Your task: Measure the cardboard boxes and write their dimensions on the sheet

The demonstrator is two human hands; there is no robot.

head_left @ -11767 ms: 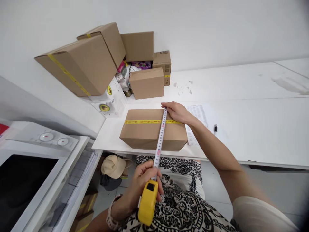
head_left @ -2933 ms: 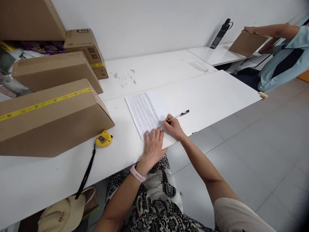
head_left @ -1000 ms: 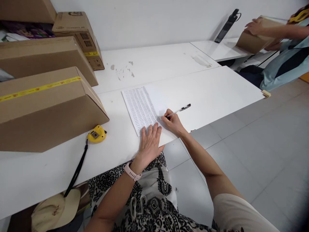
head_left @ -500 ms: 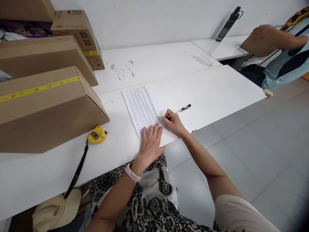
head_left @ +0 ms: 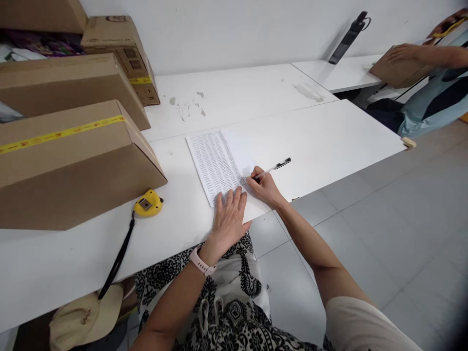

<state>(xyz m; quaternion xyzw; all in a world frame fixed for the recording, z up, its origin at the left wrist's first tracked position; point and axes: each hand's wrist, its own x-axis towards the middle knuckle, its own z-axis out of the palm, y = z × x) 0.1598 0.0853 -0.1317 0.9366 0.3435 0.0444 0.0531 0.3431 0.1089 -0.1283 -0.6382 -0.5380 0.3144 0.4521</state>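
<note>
A printed sheet of paper (head_left: 214,158) lies on the white table (head_left: 321,136). My left hand (head_left: 228,219) rests flat on the sheet's near edge, fingers stretched out. My right hand (head_left: 263,184) is closed round a pen (head_left: 274,167), its tip on the sheet's right side. A yellow tape measure (head_left: 148,203) with a black strap lies to the left, beside a large cardboard box (head_left: 69,161) with a yellow tape band.
More cardboard boxes (head_left: 73,78) stack at the back left. A co-worker (head_left: 435,92) at the far right handles a cardboard box (head_left: 397,73) on another table. A black device (head_left: 349,34) leans on the wall. A beige cap (head_left: 86,319) lies below the table.
Long before, I measured the box with the tape; it now lies on the table. In the last second my hands barely moved. The co-worker shifted the box at the far right.
</note>
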